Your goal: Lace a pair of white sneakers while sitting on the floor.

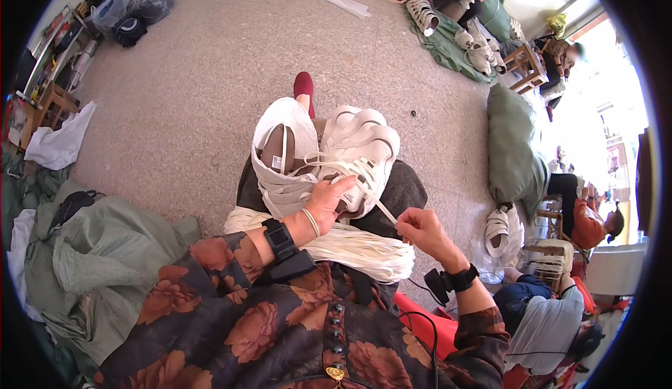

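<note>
Left hand (327,203): partly curled, thumb and fingers gripping the laced shoe (365,136) near its opening
Right hand (423,231): fingertips pinched together on a cream lace (382,209), which runs straight to the shoe
Laced shoe: on lap (409,192), beside second shoe (283,192)
Lace bundle (371,252): across the lap, nearer the body

2 shoes (360,140) on lap (406,189), lace bundle (367,252) nearer

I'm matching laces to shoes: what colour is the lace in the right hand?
The lace is cream, showing best in the head view.
</note>
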{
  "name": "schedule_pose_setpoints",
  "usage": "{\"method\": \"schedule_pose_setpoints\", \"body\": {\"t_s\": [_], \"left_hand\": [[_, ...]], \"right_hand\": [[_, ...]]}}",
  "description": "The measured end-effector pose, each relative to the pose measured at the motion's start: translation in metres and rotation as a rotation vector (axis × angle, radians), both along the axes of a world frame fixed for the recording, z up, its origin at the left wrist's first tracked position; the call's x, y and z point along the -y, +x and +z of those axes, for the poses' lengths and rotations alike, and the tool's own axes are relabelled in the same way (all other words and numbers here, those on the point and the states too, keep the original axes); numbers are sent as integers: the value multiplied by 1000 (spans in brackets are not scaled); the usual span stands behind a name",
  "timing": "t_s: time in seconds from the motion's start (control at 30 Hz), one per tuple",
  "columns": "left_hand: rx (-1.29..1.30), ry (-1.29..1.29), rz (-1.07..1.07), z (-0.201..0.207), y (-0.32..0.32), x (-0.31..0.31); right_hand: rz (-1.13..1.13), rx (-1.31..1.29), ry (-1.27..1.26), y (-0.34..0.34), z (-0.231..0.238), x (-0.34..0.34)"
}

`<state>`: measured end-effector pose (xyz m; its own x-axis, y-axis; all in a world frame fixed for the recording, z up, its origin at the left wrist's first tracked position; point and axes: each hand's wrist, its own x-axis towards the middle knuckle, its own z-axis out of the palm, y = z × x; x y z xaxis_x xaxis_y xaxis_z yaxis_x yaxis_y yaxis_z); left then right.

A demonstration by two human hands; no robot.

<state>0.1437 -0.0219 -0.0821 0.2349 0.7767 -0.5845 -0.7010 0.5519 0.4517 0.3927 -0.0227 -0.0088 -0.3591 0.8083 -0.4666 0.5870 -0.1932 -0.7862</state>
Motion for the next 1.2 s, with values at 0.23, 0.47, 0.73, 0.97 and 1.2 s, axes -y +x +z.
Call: {"method": "schedule_pose_setpoints", "body": {"t_s": [0.23, 0.47, 0.73, 0.97, 1.2], "left_hand": [[52, 55, -26, -6, -6, 3], [-35, -119, -9, 11, 6, -6], [-38, -146, 24, 18, 8, -11], [-74, -73, 22, 12, 6, -5], [-84, -75, 13, 10, 14, -1]], "right_hand": [[140, 79, 332, -5, 24, -48], [21, -303, 218, -69, -6, -65], [33, -203, 421, -89, -16, -64], [447, -80, 741, -102, 9, -91], [598, 114, 688, -105, 13, -93]]}}
